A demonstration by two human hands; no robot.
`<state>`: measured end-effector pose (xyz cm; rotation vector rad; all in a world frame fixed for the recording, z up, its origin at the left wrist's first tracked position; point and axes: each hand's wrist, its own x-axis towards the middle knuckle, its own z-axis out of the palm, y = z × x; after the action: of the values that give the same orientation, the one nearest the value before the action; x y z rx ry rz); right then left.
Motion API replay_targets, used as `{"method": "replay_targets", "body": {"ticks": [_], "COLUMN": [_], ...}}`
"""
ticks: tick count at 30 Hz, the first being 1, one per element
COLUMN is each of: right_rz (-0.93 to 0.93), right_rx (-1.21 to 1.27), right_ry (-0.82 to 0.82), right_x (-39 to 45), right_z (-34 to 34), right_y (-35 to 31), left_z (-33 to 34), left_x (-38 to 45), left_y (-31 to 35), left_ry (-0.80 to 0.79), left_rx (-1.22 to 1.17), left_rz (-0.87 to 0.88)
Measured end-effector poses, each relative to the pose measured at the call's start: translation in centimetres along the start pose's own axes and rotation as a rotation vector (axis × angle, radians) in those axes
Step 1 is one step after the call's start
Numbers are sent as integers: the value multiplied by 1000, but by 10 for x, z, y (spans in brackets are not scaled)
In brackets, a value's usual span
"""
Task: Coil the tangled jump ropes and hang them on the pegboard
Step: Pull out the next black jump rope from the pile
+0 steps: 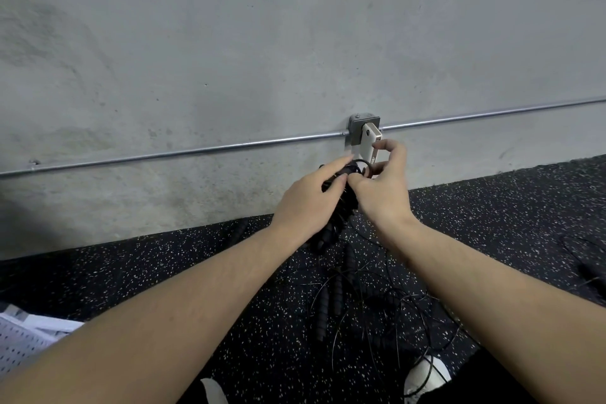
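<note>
A person stands before a concrete wall (229, 43), both arms stretched out, working a knot of black jump ropes (341, 180) held at about the height of a wall box (364, 128) on a metal conduit (164, 154). The left hand (308, 203) has its fingers (334, 167) wrapped over the bundled cords and handles; the right hand (383, 184) pinches a thin loop of cord just beside it, its forefinger and thumb curled above. More handles (323, 315) and loose cord (410, 305) hang down from the bundle and spill over the speckled rubber floor (492, 223), near a white shoe (426, 374). The untangling and coiling appears to be in hand, with little of it done: most of the cord lies slack and crossed. The pegboard (23, 341) shows only at the lower left corner, well apart from the ropes, and nothing can be seen hanging on it. The next move likely calls for freeing one rope from the rest and drawing it loop by loop into the left hand without snagging the others
</note>
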<state>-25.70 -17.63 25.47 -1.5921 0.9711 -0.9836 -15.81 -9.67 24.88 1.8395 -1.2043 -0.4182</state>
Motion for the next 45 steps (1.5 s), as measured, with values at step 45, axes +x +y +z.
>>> {"method": "replay_targets", "body": {"ticks": [45], "right_rz": [273], "right_rx": [-173], "right_ry": [-281], "right_x": [27], "right_z": [-39], "right_y": [-12], "left_z": [-14], "left_x": [9], "left_y": [-9], "left_ry": [-210], "left_rx": [26], "left_rz": [-53]}}
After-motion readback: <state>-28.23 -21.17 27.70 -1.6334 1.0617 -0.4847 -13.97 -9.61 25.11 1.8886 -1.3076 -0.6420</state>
